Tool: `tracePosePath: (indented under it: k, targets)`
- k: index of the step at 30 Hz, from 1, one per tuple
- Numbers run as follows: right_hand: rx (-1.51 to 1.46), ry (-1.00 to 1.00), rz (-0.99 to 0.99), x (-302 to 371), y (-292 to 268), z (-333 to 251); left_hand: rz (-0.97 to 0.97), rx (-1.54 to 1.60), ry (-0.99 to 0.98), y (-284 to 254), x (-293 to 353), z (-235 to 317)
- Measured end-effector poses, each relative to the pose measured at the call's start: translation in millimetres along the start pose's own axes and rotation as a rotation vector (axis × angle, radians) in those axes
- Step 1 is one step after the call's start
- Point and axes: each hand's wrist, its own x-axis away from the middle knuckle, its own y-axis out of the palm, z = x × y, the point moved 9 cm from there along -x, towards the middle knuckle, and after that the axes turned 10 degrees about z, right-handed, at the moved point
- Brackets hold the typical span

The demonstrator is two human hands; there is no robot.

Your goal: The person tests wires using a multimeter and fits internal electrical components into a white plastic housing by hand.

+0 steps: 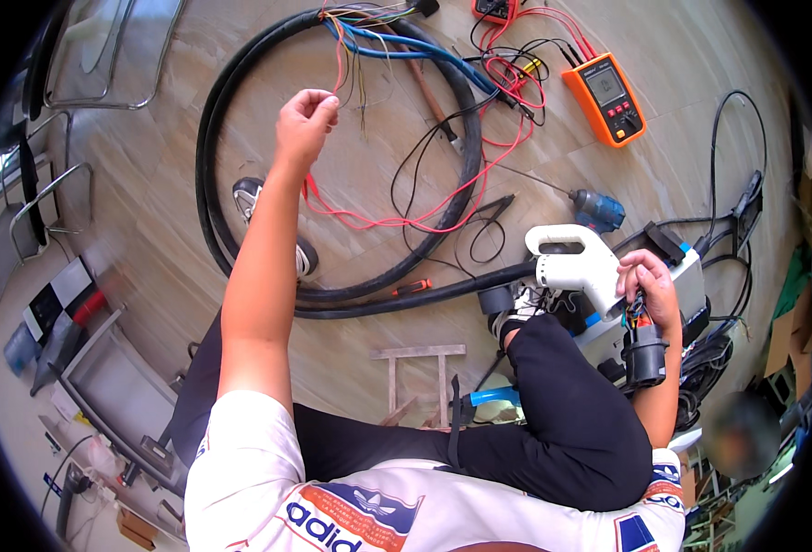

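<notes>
My left hand is raised over a coil of thick black cable, its fingers pinched on a thin orange-red wire. That wire comes from the cable's stripped end, where thin coloured wires and thick blue wires fan out. At the right, my right hand is curled beside a white charging gun housing with a loop handle. Just below its fingers, coloured wires lead into a round black connector. What those fingers grip is hidden. The black cable runs into the housing.
An orange multimeter with red and black leads lies at the far right, near a second red meter. A blue power driver, a hammer and an orange-handled tool lie on the floor. A small wooden stool stands before me.
</notes>
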Motion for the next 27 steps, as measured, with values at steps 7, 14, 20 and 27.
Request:
tracePosePath:
  k: [7,14,20,27]
  targets:
    - [-0.062,0.053,-0.015,0.6,-2.0,1.6,-0.188,-0.257,0.286,76.4,-37.1,105.0]
    - [-0.105,0.090,-0.005,-0.4,4.5,-6.8,-0.171,-0.499,0.451,164.9,-148.1,122.6]
    - [-0.057,0.096,0.021,2.2,-6.9,-1.9,-0.196,-0.703,0.477,188.3,-212.6,113.6]
    - [-0.059,0.107,-0.002,-5.3,-3.1,-1.4,-0.049,-0.929,0.774,153.5,-236.2,101.5]
